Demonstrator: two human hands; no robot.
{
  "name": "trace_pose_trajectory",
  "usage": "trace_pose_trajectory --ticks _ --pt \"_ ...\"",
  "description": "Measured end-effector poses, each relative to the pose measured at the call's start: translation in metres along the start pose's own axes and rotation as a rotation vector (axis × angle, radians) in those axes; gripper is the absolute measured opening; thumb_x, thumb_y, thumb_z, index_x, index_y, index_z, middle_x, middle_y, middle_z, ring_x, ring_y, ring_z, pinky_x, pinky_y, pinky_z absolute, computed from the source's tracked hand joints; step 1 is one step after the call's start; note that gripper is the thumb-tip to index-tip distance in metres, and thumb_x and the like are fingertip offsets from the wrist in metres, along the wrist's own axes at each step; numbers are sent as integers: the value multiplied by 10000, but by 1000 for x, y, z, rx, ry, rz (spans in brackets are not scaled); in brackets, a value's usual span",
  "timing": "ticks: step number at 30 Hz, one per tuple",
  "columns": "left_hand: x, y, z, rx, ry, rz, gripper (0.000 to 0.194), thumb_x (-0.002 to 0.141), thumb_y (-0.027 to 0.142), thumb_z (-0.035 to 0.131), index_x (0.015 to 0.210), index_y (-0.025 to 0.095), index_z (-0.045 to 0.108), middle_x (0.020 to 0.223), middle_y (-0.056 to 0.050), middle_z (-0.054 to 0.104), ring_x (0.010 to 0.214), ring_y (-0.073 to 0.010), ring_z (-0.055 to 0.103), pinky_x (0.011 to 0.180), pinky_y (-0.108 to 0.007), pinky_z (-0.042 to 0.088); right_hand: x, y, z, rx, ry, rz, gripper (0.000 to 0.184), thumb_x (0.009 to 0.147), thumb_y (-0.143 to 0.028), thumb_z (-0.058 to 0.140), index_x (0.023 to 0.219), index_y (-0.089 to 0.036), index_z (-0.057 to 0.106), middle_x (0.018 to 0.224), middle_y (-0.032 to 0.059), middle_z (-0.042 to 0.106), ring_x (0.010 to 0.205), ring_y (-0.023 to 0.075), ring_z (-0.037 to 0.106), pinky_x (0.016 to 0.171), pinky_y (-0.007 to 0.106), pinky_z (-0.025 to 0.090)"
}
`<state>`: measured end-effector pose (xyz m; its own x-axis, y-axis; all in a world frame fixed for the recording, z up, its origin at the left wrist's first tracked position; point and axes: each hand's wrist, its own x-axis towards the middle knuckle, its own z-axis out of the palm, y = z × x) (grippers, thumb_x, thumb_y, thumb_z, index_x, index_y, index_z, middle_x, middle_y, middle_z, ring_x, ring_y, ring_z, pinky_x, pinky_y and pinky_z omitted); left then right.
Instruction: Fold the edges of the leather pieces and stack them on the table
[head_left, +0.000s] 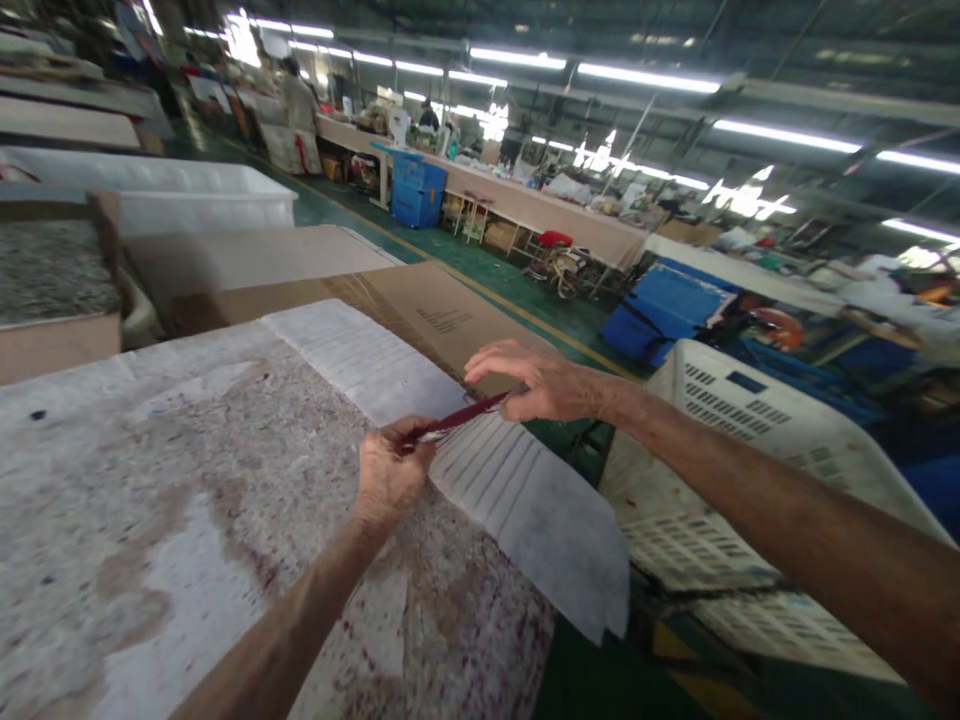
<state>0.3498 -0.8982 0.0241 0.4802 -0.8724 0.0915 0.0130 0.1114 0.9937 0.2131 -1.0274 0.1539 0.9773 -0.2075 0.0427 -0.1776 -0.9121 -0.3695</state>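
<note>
A narrow dark red strip [474,409] is stretched between my two hands, just above the table. My left hand [394,470] is closed on its near end, where a bit of white shows at the edge. At the far end, my right hand [536,383] pinches the strip between thumb and finger, its other fingers extended. Beneath both hands lies a long pale sheet [555,510] marked with dark parallel lines, hanging over the table's right edge. The worn, stained tabletop [300,500] spreads below my left forearm.
A white perforated plastic crate [705,520] stands right of the table, under my right forearm. Flattened cardboard [450,320] lies beyond the table. White bins [202,205] stand at the left. Blue crates [416,190] and a long workbench line the aisle; a person [300,105] stands far back.
</note>
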Motion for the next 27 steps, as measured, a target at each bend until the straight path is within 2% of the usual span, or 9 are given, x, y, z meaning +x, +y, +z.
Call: trace_pose_trajectory --ticks 3,5,7,10,12,15,17,21,27 --pt "5 -6 -1 -53 88 -33 213 567 243 549 711 126 655 622 10 598 608 -146 537 539 -192 419 -12 -1 -9 278 -7 71 433 687 -292 627 1106 -191 584 1172 -26 505 1159 204 398 995 340 272" --pt "8 -10 -2 -102 132 -74 221 566 254 539 708 124 646 615 10 591 591 -147 528 512 -197 417 -26 6 -14 461 116 190 438 738 -336 573 1155 -202 560 1207 -28 478 1198 211 354 1020 362 241" --pt "9 -12 -3 -150 161 -119 225 555 263 541 700 120 635 602 9 585 569 -148 520 486 -202 416 -45 20 -12 514 226 322 434 764 -307 541 1186 -208 533 1248 -12 446 1225 220 318 1027 390 244" --pt "7 -9 -3 -213 156 -161 216 531 260 565 674 112 629 591 2 584 556 -146 516 473 -204 421 -75 46 9 535 232 502 518 701 -208 576 1214 -195 505 1256 57 446 1205 263 346 964 436 343" --pt "5 -3 -1 -252 121 -171 222 524 250 576 684 110 639 598 -2 590 563 -145 520 481 -203 430 -88 61 32 574 195 578 565 641 -175 576 1202 -167 515 1214 94 483 1183 290 372 946 459 357" --pt "0 10 4 -302 65 -175 195 519 228 591 672 116 637 609 -2 598 569 -139 524 489 -196 434 -93 72 61 668 158 588 615 593 -195 550 1206 -173 511 1228 76 475 1193 286 360 967 449 334" --pt "-2 18 7 -331 33 -180 177 518 209 601 667 118 635 619 -2 604 574 -136 528 495 -190 435 -90 74 70 741 141 552 636 575 -220 532 1210 -179 505 1220 51 482 1179 272 379 970 410 340" --pt "-4 26 11 -398 24 -211 153 519 182 608 659 124 629 619 1 604 569 -128 532 483 -179 430 -88 72 70 832 116 532 578 564 -281 527 1127 -150 549 1099 46 552 1064 252 480 940 353 370" --pt "0 16 8 -495 122 -291 135 474 176 614 586 122 562 569 10 558 507 -124 508 443 -199 432 -101 68 71 774 92 705 331 658 -367 624 888 -132 585 823 38 586 770 189 559 723 326 461"
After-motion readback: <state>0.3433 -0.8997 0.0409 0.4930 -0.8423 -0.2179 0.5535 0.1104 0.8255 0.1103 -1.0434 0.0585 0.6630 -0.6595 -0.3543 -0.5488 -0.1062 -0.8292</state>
